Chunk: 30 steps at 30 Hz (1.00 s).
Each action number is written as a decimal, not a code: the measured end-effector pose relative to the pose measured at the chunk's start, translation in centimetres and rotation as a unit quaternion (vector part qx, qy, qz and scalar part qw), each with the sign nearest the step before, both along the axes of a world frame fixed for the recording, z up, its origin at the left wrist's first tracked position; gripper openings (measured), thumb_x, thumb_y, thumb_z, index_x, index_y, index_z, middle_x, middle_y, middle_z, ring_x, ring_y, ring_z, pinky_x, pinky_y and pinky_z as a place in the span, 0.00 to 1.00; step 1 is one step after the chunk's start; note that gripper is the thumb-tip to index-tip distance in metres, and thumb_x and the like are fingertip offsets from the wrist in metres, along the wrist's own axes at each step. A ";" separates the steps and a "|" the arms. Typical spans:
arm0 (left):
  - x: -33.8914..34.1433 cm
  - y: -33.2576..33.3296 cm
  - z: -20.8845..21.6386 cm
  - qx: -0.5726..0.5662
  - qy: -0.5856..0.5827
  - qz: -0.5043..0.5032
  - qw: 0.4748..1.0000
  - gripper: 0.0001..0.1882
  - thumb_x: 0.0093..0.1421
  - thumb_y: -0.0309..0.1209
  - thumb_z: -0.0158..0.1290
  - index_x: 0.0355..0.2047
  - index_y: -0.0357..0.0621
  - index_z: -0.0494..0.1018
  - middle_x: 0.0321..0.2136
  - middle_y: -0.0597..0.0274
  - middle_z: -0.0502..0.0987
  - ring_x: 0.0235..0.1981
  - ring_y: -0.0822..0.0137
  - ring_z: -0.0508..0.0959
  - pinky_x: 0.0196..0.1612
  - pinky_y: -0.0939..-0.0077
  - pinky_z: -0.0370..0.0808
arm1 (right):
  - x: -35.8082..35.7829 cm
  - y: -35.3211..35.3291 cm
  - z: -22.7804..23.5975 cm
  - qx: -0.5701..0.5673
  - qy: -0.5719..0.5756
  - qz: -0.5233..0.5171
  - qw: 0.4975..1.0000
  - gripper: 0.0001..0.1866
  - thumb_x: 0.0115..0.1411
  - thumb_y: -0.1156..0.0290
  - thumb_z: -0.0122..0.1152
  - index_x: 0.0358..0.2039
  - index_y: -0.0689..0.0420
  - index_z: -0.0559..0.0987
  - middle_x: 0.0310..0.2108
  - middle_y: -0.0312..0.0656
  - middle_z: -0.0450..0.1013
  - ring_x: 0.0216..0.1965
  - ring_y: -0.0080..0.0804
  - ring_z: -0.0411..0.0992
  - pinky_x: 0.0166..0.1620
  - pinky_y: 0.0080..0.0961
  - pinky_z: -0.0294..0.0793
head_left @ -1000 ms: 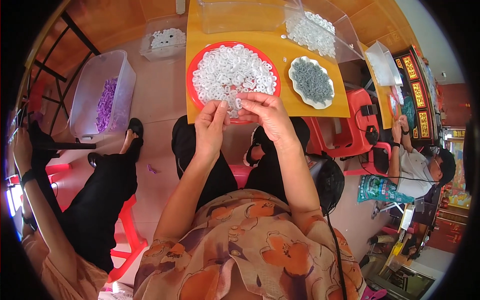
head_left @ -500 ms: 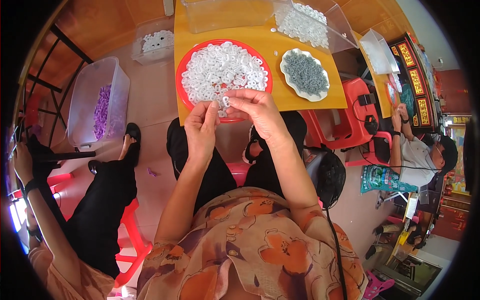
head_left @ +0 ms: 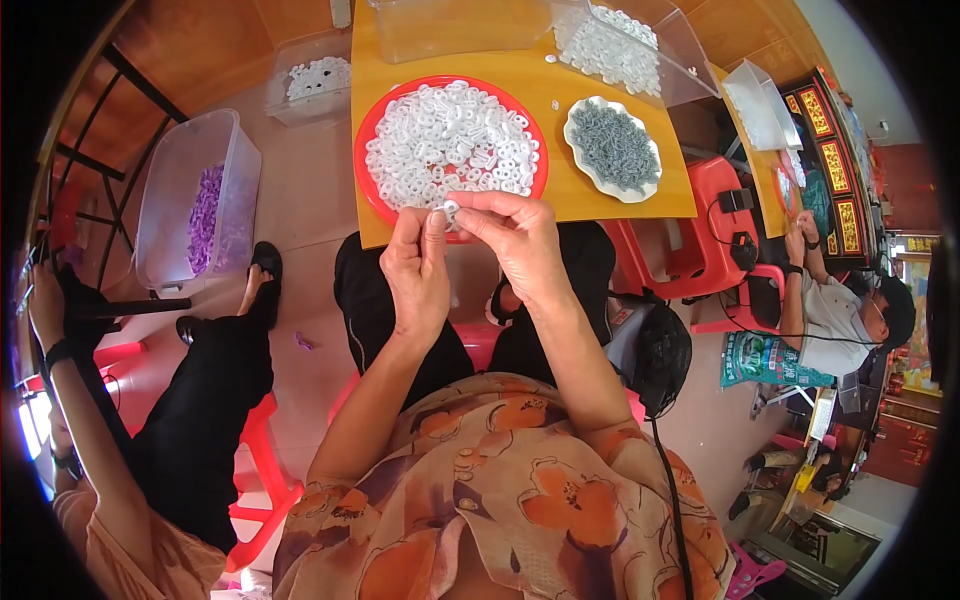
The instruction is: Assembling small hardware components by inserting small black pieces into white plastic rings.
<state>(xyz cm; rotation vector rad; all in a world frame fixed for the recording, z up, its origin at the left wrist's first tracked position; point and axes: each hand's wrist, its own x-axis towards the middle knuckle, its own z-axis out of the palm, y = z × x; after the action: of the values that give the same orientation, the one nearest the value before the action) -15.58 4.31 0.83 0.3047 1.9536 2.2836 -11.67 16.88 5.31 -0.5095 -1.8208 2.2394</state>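
Observation:
Just over the near rim of a round red tray (head_left: 541,185), my two hands meet at the fingertips. My right hand (head_left: 522,242) pinches a small white plastic piece with a hole (head_left: 451,208) between thumb and forefinger. Thumb and forefinger of my left hand (head_left: 416,268) are pressed together against the left side of that piece; whether they hold something of their own is hidden. Many similar white ring-shaped pieces (head_left: 448,130) are heaped in the tray. To its right, a white scalloped dish (head_left: 574,162) bears a pile of small grey pieces (head_left: 613,148).
Clear plastic bins (head_left: 455,30) stand along the yellow table's (head_left: 600,207) far side, one with white pieces (head_left: 620,55). On the floor at left sits a bin of purple pieces (head_left: 207,215). A seated co-worker (head_left: 200,400) is close on my left; red stools (head_left: 715,190) stand right.
My left hand has moved slightly right and closed the gap to my right hand. The white piece is now between the fingertips of both hands.

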 end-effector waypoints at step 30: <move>-1.6 -0.6 -0.1 0.176 0.028 -0.289 0.941 0.22 0.75 0.44 0.53 0.56 0.40 0.81 0.54 0.58 0.78 0.60 0.62 0.74 0.68 0.60 0.65 | 2.8 2.7 2.7 -0.159 0.012 0.048 0.986 0.11 0.62 0.80 0.71 0.37 0.53 0.75 0.32 0.33 0.79 0.31 0.19 0.74 0.36 0.15 0.69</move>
<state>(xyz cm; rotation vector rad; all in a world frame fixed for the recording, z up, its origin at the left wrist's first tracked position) -17.20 3.67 0.70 0.8582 1.2246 2.1980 -8.84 19.61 8.06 -0.4519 -1.5115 2.6072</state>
